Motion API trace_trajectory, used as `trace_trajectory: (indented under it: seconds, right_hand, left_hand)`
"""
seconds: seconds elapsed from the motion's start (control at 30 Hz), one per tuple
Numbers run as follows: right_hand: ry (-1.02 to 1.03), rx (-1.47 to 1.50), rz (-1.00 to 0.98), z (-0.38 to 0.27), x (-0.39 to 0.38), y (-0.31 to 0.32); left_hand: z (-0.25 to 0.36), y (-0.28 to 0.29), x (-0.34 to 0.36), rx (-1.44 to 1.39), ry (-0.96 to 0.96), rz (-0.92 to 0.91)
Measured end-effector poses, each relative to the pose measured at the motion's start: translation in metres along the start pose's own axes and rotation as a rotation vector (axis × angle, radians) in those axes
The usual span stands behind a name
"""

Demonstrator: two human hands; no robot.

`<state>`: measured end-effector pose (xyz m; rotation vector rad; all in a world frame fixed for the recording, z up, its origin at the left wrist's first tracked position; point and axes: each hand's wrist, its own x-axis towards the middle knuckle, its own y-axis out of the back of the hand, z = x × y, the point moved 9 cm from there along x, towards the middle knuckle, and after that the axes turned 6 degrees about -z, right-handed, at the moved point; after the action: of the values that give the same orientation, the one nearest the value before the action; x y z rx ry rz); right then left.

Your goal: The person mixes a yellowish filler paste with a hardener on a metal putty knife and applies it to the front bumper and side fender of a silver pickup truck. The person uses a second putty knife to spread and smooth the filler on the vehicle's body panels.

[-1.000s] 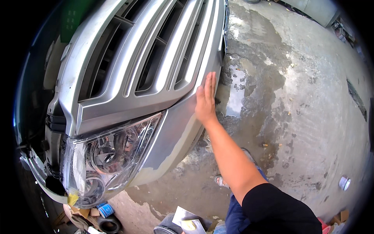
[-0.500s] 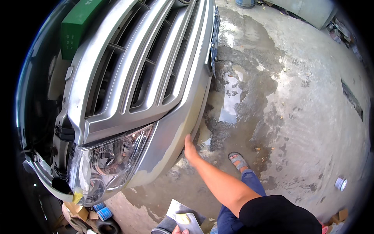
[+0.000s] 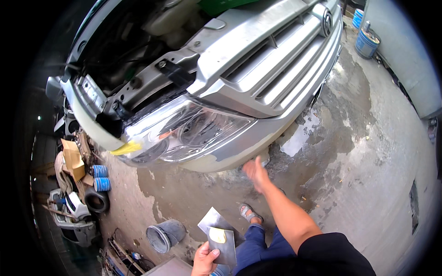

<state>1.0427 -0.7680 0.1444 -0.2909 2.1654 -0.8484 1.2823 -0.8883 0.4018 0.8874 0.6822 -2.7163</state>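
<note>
My left hand [image 3: 205, 258] grips thin metal putty spreaders, one overlapping the other. A dab of yellow putty [image 3: 218, 236] sits on the upper spreader [image 3: 224, 250]; the lower spreader [image 3: 212, 218] sticks out behind it. My right hand [image 3: 256, 175] is held out just below the silver car's front bumper [image 3: 221, 158], slightly blurred, with its fingers stretched and nothing visible in them. Whether it touches the bumper I cannot tell. Patches of beige filler and grey show on the bumper under the clear headlight [image 3: 198, 131]. Yellow tape [image 3: 126, 148] is stuck at the headlight's outer corner.
A grey bucket [image 3: 166, 234] stands left of my legs. Farther left are blue tins [image 3: 101, 184], a tyre [image 3: 97, 200], a cardboard box [image 3: 72, 158] and loose car parts. A puddle [image 3: 299, 138] lies along the bumper. The engine bay is uncovered, with a green box [image 3: 225, 3] over it.
My view has swung left toward the headlight and fender. My right hand has moved from the bumper's lower edge to below it. My left hand and the spreaders show more fully.
</note>
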Motion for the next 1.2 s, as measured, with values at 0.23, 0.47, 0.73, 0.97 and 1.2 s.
trace_trajectory:
  seconds: [0.23, 0.47, 0.73, 0.97, 1.2]
  right_hand:
    - [-0.187, -1.041, -0.134, 0.083, -0.139, 0.011]
    - [-0.116, -0.64, -0.634, 0.041, -0.19, -0.174]
    - [-0.149, -0.607, -0.794, 0.084, -0.238, -0.362]
    - [0.177, -0.599, -0.583, 0.087, -0.249, -0.433]
    - [0.095, -0.867, -0.79, 0.167, -0.288, -0.481]
  left_hand:
    - [0.035, 0.008, -0.039, -0.157, -0.171, 0.003]
    - [0.062, 0.036, -0.068, -0.361, -0.285, -0.097]
    - [0.1, 0.127, -0.127, -0.474, -0.446, -0.258]
    - [0.16, 0.243, -0.183, -0.633, -0.834, -0.128]
    - [0.213, 0.277, -0.21, -0.615, -1.003, -0.215]
